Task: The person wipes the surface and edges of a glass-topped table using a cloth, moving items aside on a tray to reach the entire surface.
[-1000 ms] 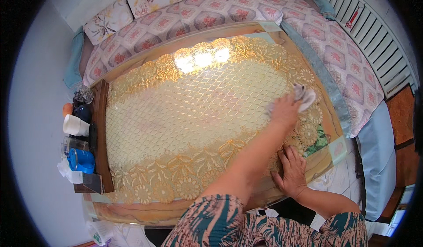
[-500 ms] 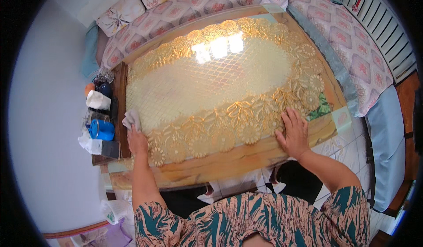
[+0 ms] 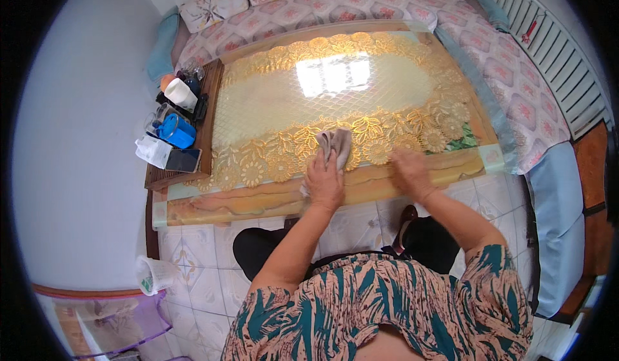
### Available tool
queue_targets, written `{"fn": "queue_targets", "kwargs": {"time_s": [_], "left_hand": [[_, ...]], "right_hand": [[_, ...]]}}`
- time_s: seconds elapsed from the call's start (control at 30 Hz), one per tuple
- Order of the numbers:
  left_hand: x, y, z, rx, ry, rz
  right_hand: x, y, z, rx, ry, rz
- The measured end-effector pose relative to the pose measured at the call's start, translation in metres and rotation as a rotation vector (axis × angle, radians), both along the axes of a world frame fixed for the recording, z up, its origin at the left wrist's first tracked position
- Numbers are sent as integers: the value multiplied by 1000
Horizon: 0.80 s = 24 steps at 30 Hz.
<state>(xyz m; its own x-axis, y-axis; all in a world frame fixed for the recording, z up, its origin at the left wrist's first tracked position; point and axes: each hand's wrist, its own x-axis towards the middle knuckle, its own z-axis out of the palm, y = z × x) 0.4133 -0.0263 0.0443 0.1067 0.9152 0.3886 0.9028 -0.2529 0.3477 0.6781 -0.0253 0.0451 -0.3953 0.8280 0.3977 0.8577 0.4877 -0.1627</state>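
Note:
My left hand [image 3: 325, 180] grips a greyish-pink cloth [image 3: 335, 143] near the middle of the table's near side. The cloth is bunched ahead of the fingers and rests on the table's covering. This gold floral table cover [image 3: 264, 162] with a pale lattice centre lies over the table [image 3: 251, 200]. To the right, my right hand [image 3: 412, 173] is over the near edge of the gold pattern. Motion smears its fingers, which look bent, and I cannot make out anything in them.
A dark wooden tray [image 3: 207, 119] at the table's left end carries white cups [image 3: 180, 94], a blue mug [image 3: 176, 131], tissues [image 3: 153, 150] and a phone [image 3: 184, 160]. A patterned sofa [image 3: 516, 97] borders the far and right sides. On the tiled floor stands a white basket [image 3: 155, 275].
My left hand has carried the cloth rightward from beside the tray to the table's near middle. My right hand was spread flat on the cover and is now blurred, slightly further left.

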Motion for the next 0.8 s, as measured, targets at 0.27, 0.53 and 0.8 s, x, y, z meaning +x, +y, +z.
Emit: {"fn": "queue_targets", "kwargs": {"time_s": [0.27,0.53,0.8], "left_hand": [[-24,-13,7,-204,-778,-50],[-79,-18,-18,-58,-300,68],[-48,-2,-21,-46,107,268]], "right_hand": [[-168,-46,48,-231,127,-232],[-83,-24,9,-11,115,-344],[68,-60,39,-103,130,-986]]}}
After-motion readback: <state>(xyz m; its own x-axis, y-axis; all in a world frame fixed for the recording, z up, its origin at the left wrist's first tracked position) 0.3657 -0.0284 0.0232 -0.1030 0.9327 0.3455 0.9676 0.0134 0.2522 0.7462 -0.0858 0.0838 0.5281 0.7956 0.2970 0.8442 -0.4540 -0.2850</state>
